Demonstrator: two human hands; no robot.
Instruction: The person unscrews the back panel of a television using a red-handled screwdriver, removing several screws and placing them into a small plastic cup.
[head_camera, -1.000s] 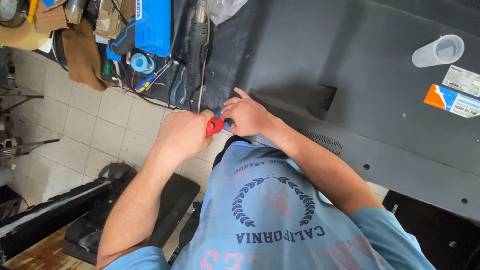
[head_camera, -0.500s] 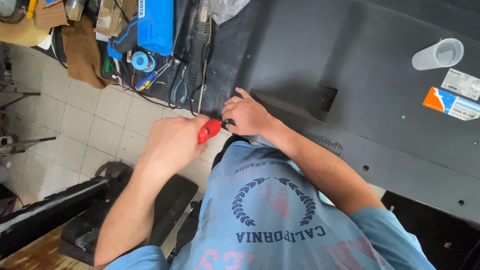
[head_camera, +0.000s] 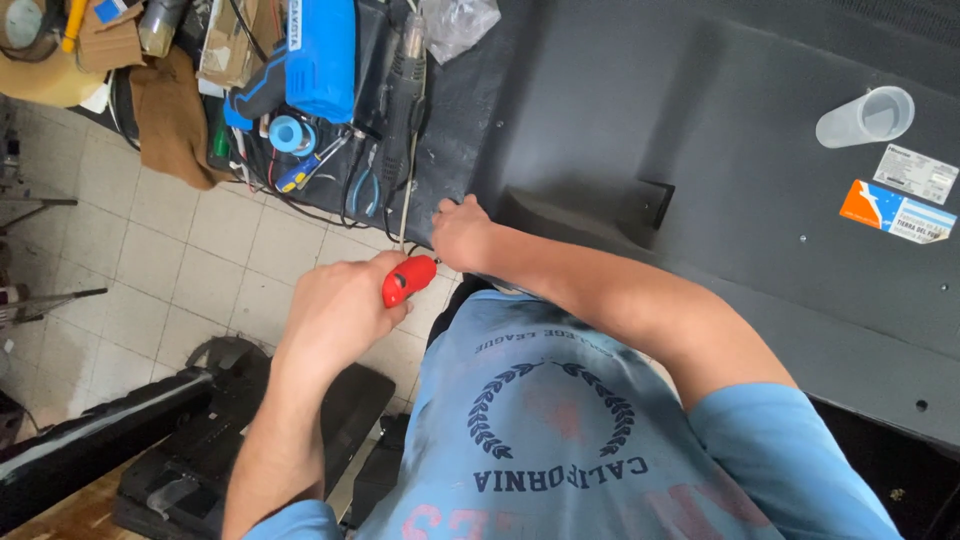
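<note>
1. The left hand (head_camera: 335, 310) is wrapped tight round a red-handled screwdriver (head_camera: 408, 280); the handle's long axis slants up and rightward toward the panel's corner.
2. The right hand (head_camera: 462, 232) rests just beyond the tip, fingers pinched at the edge of the dark back panel (head_camera: 760, 200).
3. Shaft and screw are hidden between the hands; whether the right hand holds anything, I cannot tell.
</note>
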